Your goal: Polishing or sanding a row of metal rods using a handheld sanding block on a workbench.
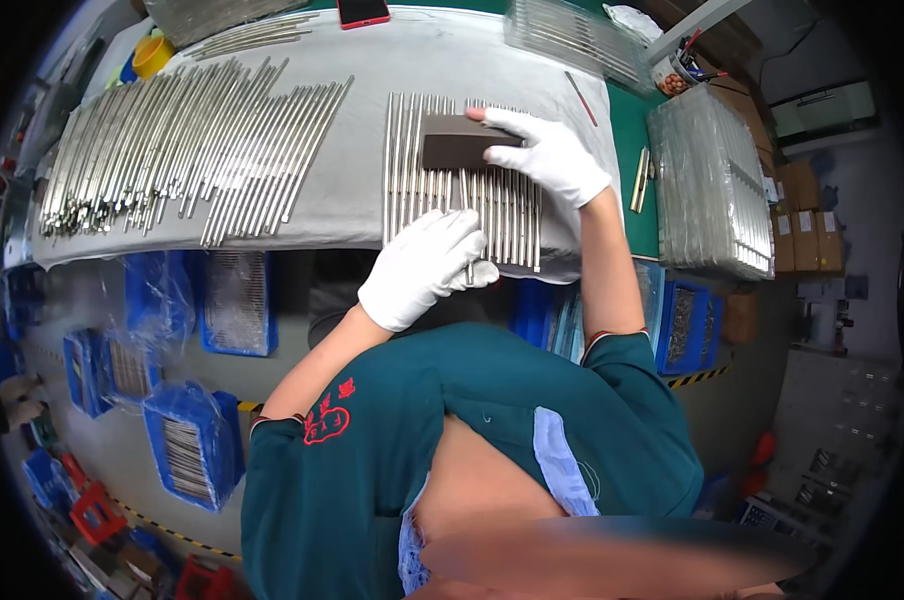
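The right hand (pixel 550 152), in a white cotton glove, is pressing a dark grey rectangular abrasive block (pixel 459 142) flat onto a neat row of thin silver metal rods (pixel 442 190); fingers are spread over the block's far edge w/ the thumb side toward the body, so it is holding the block down rather than pinching it. The left hand (pixel 422 265), also gloved, is resting just nearer the body than the block, loosely curled over the near ends of the same rods, bracing them; can't tell whether it is gripping any single rod. Rods are lying side by side on a grey cloth (pixel 372 60) covering the bench. Well off to the left of the left hand, a bigger fanned pile of similar steel rods (pixel 172 150) is lying on that cloth. Beyond the right hand, stacked clear plastic trays (pixel 707 190) are sitting on a green mat.

Risks, as I judge them: rods rolling or skewing under the block if the bracing hand slackens; near ends overhanging the cloth edge could be slipping off the bench; uneven pressure could be bending the thin rods.
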Tool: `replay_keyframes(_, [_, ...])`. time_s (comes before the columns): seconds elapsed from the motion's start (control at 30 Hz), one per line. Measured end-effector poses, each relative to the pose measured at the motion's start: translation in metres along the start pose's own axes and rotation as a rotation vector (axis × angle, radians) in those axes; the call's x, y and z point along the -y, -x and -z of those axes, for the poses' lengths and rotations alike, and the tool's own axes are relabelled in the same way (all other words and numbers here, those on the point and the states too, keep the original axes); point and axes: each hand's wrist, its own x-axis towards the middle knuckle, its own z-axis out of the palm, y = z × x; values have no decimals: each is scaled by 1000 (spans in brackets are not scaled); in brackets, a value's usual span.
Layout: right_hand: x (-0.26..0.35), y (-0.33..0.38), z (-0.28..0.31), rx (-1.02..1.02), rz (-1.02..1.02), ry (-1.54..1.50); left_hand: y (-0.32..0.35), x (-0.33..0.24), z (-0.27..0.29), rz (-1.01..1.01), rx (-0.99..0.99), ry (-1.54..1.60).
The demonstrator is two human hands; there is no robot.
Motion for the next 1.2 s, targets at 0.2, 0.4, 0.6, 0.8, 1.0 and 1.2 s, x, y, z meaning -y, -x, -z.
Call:
replay_keyframes(0.2, [-32,5,32,112,-113,-379,-2,2,5,-6,59,100])
replay_keyframes(0.4, [-16,4,-1,28,97,-156,-1,7,-4,-75,44,29])
replay_keyframes(0.6, [-36,30,48,-23,-100,-120,-1,7,-1,-126,-108,-28])
replay_keyframes(0.8, [2,13,-6,-2,94,8,-2,8,-8,-156,-52,-18])
replay_keyframes(1.0, [-23,14,26,50,-28,-207,0,9,-8,-126,-47,84])
replay_keyframes(1.2, [-5,7,1,44,18,-125,2,9,-11,-110,-48,79])
